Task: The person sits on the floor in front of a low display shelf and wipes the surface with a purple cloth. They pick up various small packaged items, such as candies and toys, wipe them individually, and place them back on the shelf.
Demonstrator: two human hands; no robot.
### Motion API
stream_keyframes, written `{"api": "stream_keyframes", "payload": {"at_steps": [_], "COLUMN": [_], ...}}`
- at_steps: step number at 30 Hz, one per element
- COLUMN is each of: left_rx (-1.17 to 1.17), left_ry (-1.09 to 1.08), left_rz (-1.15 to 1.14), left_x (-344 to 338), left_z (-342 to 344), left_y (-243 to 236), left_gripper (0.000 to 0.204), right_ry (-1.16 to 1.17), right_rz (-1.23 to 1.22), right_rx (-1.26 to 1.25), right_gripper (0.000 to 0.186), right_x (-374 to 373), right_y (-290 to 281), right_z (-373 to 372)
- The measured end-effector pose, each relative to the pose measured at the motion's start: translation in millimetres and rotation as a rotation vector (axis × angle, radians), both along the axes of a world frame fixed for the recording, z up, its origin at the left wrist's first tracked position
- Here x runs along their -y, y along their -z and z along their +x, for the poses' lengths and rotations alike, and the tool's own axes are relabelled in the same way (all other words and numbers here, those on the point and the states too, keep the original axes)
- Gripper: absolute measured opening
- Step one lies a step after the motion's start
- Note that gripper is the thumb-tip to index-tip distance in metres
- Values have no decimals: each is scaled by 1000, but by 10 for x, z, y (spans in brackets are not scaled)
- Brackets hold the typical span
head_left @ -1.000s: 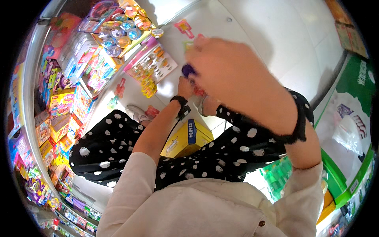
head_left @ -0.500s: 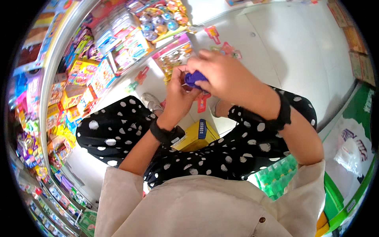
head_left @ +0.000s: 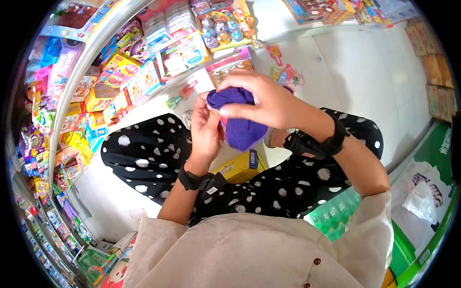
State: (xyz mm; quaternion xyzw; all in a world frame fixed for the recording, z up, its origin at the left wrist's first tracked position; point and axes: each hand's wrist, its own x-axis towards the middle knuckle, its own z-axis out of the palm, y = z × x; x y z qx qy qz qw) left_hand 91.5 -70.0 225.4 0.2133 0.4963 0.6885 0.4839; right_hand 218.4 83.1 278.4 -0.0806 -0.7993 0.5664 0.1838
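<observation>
A purple knitted cloth (head_left: 245, 132), bunched at the top, hangs between my hands above my crossed, polka-dot-clad legs. My right hand (head_left: 269, 103) grips its upper part from the right, thumb across the front and fingers over the top. My left hand (head_left: 205, 127) pinches its left edge. Something reddish shows just behind my left fingers, too hidden to make out. A yellow box (head_left: 230, 173) lies below the cloth, between my legs. Beyond my hands, several small coloured plastic pieces (head_left: 274, 54) lie on the white tiles (head_left: 350, 72).
A curved shelf (head_left: 69, 81) of colourful snack boxes and toys runs along the left and top. Stacked cartons (head_left: 437, 96) stand at the right, above a green-and-white box (head_left: 418, 201) with a plastic bag. Green bottles (head_left: 331, 216) sit by my right thigh.
The purple cloth has come into fuller view and hangs lower, more spread out. My left hand has risen to its edge; my right hand has shifted round it. The view has shifted slightly.
</observation>
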Motion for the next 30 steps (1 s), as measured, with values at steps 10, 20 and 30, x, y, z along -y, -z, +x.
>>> {"api": "stream_keyframes", "payload": {"at_steps": [10, 20, 30], "left_rx": [-350, -655, -518], "left_ry": [-220, -325, -133], "left_rz": [82, 127, 80], "left_x": [-202, -300, -192], "left_z": [53, 149, 190], "left_y": [-391, -826, -1018], "left_gripper": [19, 25, 48], "right_ry": [154, 223, 533], "right_rz": [64, -85, -399], "right_rx": [-47, -257, -82], "right_gripper": [63, 32, 27], "right_x": [198, 234, 218], "right_y": [-91, -265, -367], "right_z": [3, 113, 119]}}
